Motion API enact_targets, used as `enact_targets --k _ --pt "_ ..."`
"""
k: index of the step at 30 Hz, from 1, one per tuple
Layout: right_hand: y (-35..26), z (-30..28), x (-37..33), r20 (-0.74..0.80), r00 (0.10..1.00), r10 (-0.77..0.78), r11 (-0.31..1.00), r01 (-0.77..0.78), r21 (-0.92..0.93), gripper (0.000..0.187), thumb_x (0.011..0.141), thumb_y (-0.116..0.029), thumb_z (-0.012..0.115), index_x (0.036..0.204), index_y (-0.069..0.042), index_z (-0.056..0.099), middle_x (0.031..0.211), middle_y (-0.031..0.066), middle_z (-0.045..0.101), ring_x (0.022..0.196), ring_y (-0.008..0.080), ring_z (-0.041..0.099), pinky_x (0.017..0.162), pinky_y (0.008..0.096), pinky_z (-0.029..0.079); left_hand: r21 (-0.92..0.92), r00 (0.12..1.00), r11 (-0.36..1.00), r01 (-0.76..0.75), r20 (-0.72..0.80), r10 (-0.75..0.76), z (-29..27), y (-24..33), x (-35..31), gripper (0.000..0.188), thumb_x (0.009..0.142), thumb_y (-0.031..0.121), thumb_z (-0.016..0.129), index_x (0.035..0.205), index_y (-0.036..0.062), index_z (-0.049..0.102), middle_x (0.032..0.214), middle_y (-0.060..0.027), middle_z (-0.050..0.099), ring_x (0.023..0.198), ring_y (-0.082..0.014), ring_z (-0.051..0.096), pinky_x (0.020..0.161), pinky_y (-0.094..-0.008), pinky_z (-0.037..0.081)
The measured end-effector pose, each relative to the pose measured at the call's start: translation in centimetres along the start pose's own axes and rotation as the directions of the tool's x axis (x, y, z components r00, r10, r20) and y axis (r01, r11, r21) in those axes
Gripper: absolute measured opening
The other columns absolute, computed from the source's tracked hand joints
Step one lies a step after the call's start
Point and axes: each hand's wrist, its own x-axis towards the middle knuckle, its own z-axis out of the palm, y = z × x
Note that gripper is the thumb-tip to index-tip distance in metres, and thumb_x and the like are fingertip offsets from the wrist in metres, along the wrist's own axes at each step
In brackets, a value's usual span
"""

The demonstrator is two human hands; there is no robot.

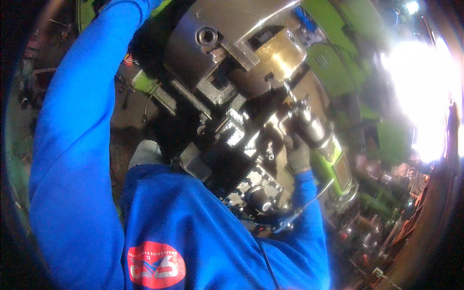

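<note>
My left arm reaches up past the top edge, so my left hand is out of view. In a grey work glove, my right hand (298,155) is against the near side of the lathe's tailstock (309,124); its fingers are partly hidden and blurred, and I cannot make out what they grip. A twist drill bit (289,91) sticks out of the tailstock, its tip at or close to a brass-coloured workpiece (282,53). That workpiece sits in the jaws of a large steel chuck (203,21), beside a chuck jaw (240,55).
Below the chuck are the carriage and tool post (232,129), with shiny metal surfaces. A ridged screw (191,98) lies left of them. Near my right forearm stands a round knob (260,198). Green machine housing (333,72) rises at the right, beside a bright light (415,87).
</note>
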Motion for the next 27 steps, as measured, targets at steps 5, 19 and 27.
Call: enact_targets --k 5,19,27 --pt "-1.9 0.6 1.1 -0.021 0.997 -0.073 0.997 0.072 -0.025 0.028 0.093 -0.028 0.071 0.114 -0.008 0.071 0.103 0.0213 0.073 0.099 0.0426 0.070 0.084 0.0474 0.056 0.007 1.000 1.000 -0.030 0.006 0.030 -0.5 0.1 0.3 0.016 0.081 0.022 0.062 0.079 0.0087 0.071 0.081 -0.0174 0.068 0.080 -0.0385 0.068 0.074 -0.0515 0.053" --pt "-1.5 1.9 1.6 0.082 0.996 -0.038 0.992 0.047 -0.116 0.028 0.094 -0.034 0.066 0.110 -0.012 0.071 0.101 0.0242 0.071 0.099 0.0445 0.067 0.084 0.0534 0.053 -0.047 0.977 0.990 -0.132 -0.172 0.122 -0.7 -0.1 0.1 0.020 0.084 0.021 0.061 0.088 0.0056 0.073 0.086 -0.0173 0.068 0.084 -0.0365 0.068 0.079 -0.0486 0.055" --pt "-2.6 0.2 1.6 0.076 0.994 -0.081 0.987 0.091 -0.130 0.043 0.096 -0.049 0.063 0.095 -0.008 0.072 0.090 0.0255 0.070 0.089 0.0478 0.066 0.079 0.0559 0.052 -0.099 0.997 0.992 0.080 0.016 -0.079 -0.1 0.1 2.7 0.016 0.091 0.019 0.065 0.099 0.0056 0.068 0.101 -0.0177 0.066 0.101 -0.0396 0.062 0.088 -0.0502 0.051"
